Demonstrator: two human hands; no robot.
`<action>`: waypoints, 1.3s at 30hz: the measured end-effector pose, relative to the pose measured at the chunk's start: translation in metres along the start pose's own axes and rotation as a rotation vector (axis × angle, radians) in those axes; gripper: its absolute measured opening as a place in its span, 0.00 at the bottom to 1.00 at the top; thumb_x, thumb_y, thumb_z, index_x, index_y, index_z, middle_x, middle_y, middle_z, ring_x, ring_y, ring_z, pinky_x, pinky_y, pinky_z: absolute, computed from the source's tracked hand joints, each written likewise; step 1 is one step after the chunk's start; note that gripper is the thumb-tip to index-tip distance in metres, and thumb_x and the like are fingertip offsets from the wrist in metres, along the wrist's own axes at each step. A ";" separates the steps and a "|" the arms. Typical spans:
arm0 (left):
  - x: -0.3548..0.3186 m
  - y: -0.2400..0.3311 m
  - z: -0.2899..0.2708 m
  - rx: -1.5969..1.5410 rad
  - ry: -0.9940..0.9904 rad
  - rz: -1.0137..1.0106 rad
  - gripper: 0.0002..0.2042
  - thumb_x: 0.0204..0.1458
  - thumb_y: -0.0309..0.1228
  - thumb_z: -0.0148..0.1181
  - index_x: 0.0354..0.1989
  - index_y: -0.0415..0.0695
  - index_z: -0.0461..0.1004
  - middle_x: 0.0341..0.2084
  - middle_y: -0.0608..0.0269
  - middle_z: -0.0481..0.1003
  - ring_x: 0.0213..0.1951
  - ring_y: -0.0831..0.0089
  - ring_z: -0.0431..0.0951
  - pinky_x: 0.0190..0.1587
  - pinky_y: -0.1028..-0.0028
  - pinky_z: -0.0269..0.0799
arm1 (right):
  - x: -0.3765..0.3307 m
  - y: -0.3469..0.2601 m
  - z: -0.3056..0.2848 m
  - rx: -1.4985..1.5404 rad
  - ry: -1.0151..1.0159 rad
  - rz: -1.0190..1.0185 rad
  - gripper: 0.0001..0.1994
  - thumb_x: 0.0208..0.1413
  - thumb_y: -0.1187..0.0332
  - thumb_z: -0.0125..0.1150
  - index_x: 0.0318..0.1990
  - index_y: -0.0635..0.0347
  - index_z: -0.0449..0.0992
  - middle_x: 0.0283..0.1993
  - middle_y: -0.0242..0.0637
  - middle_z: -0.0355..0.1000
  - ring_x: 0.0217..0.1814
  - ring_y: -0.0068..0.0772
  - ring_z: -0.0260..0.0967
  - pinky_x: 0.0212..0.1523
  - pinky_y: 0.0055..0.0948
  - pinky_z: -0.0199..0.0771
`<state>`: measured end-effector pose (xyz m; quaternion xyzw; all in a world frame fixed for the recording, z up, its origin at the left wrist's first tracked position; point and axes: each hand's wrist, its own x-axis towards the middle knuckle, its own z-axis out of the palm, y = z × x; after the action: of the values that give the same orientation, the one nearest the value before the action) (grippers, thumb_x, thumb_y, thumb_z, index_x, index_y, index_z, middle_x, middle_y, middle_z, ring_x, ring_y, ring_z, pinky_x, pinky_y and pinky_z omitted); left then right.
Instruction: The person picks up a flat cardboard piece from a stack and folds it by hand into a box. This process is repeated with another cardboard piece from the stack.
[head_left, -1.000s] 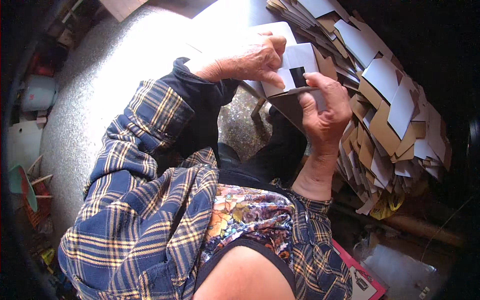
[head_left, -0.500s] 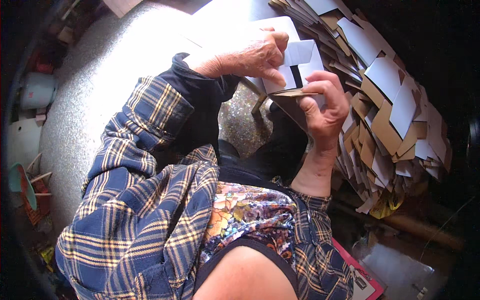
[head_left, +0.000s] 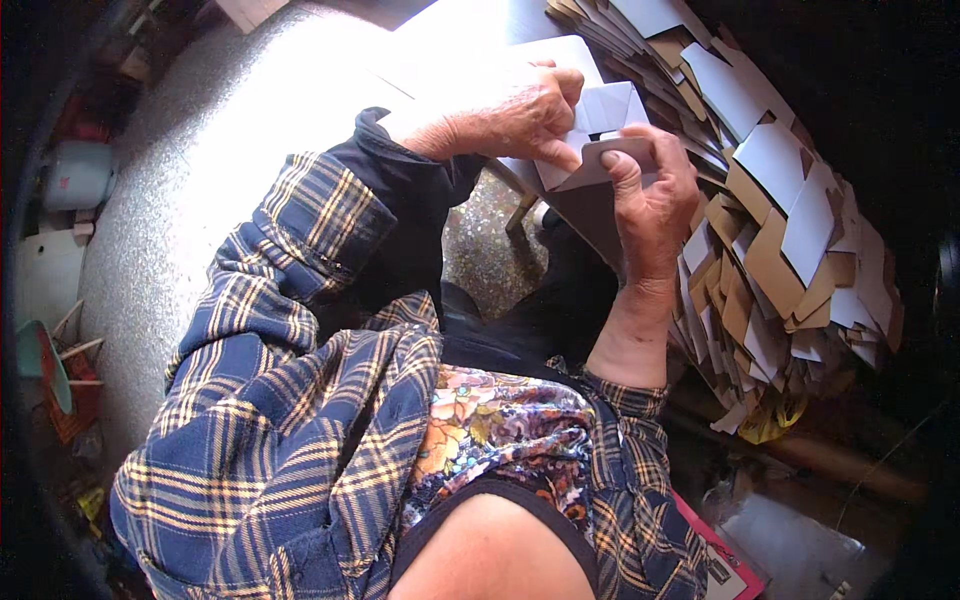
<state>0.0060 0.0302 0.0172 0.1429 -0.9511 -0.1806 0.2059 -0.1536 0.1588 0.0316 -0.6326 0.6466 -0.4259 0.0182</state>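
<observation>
One box (head_left: 608, 105) was at the edge of the table (head_left: 525, 22), our left hand (head_left: 515, 112) gripping its side, seemingly to steady it, while our right hand (head_left: 655, 195) pinched a flap (head_left: 590, 168) from both faces, presumably to control the fold. Half a second earlier we saw that flap edge-on, a black strip (head_left: 597, 137) beyond it; by this moment it stood raised, hiding most of the strip.
</observation>
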 end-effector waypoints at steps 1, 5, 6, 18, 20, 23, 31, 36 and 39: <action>0.000 0.001 -0.001 0.000 0.000 -0.001 0.20 0.41 0.48 0.66 0.16 0.41 0.73 0.31 0.62 0.71 0.40 0.63 0.73 0.40 0.63 0.71 | -0.001 0.000 0.001 -0.017 0.064 0.039 0.22 0.44 0.55 0.70 0.45 0.56 0.74 0.33 0.34 0.71 0.39 0.34 0.68 0.44 0.35 0.65; -0.002 0.008 -0.006 -0.091 0.005 -0.049 0.15 0.41 0.42 0.67 0.20 0.42 0.73 0.32 0.62 0.70 0.39 0.63 0.73 0.39 0.65 0.71 | -0.003 -0.002 0.001 0.041 0.054 0.146 0.28 0.42 0.53 0.72 0.50 0.55 0.72 0.31 0.31 0.69 0.38 0.32 0.66 0.43 0.35 0.65; -0.003 0.008 -0.007 -0.162 0.022 -0.083 0.14 0.42 0.39 0.67 0.21 0.42 0.72 0.32 0.62 0.69 0.38 0.64 0.73 0.39 0.65 0.70 | -0.003 0.001 0.003 0.137 0.058 0.158 0.30 0.41 0.54 0.73 0.52 0.55 0.71 0.30 0.29 0.68 0.36 0.29 0.65 0.42 0.32 0.65; -0.004 -0.024 0.032 -0.391 0.109 -0.138 0.42 0.36 0.51 0.71 0.60 0.45 0.60 0.51 0.51 0.66 0.53 0.55 0.69 0.56 0.60 0.66 | -0.002 0.000 0.007 0.515 0.101 0.208 0.33 0.40 0.64 0.76 0.56 0.58 0.66 0.27 0.24 0.63 0.30 0.17 0.62 0.37 0.19 0.67; -0.001 -0.022 0.038 -0.505 0.030 -0.264 0.43 0.34 0.49 0.70 0.60 0.45 0.60 0.50 0.49 0.67 0.55 0.54 0.68 0.56 0.60 0.66 | -0.002 0.001 0.007 0.495 0.104 0.206 0.33 0.40 0.64 0.76 0.56 0.57 0.66 0.27 0.24 0.63 0.30 0.17 0.62 0.37 0.19 0.67; 0.004 -0.022 0.047 -0.423 0.045 -0.312 0.42 0.31 0.44 0.68 0.59 0.45 0.60 0.48 0.48 0.68 0.53 0.53 0.69 0.54 0.58 0.67 | -0.004 0.001 0.009 0.475 0.096 0.206 0.33 0.40 0.64 0.75 0.56 0.56 0.66 0.27 0.24 0.64 0.30 0.17 0.62 0.38 0.19 0.67; 0.007 -0.023 0.050 -0.509 0.068 -0.301 0.40 0.28 0.36 0.64 0.58 0.42 0.60 0.45 0.49 0.69 0.51 0.56 0.70 0.53 0.61 0.68 | -0.010 0.014 0.020 -0.015 0.179 -0.150 0.20 0.42 0.67 0.70 0.46 0.51 0.76 0.37 0.32 0.68 0.42 0.33 0.65 0.47 0.34 0.65; 0.005 -0.024 0.049 -0.431 0.067 -0.307 0.41 0.28 0.36 0.64 0.59 0.42 0.59 0.46 0.47 0.68 0.52 0.56 0.69 0.55 0.62 0.66 | 0.003 0.009 0.017 -0.142 0.110 -0.211 0.16 0.39 0.68 0.69 0.40 0.55 0.79 0.40 0.34 0.68 0.44 0.36 0.66 0.49 0.35 0.63; 0.004 -0.023 0.048 -0.424 0.076 -0.318 0.41 0.30 0.37 0.65 0.60 0.42 0.59 0.48 0.46 0.67 0.54 0.55 0.68 0.57 0.62 0.65 | 0.008 0.012 0.016 -0.204 0.066 -0.256 0.14 0.38 0.67 0.68 0.37 0.57 0.78 0.40 0.34 0.69 0.44 0.37 0.66 0.49 0.37 0.62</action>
<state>-0.0145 0.0220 -0.0313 0.2507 -0.8491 -0.4005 0.2361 -0.1561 0.1415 0.0183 -0.6940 0.6010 -0.3773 -0.1219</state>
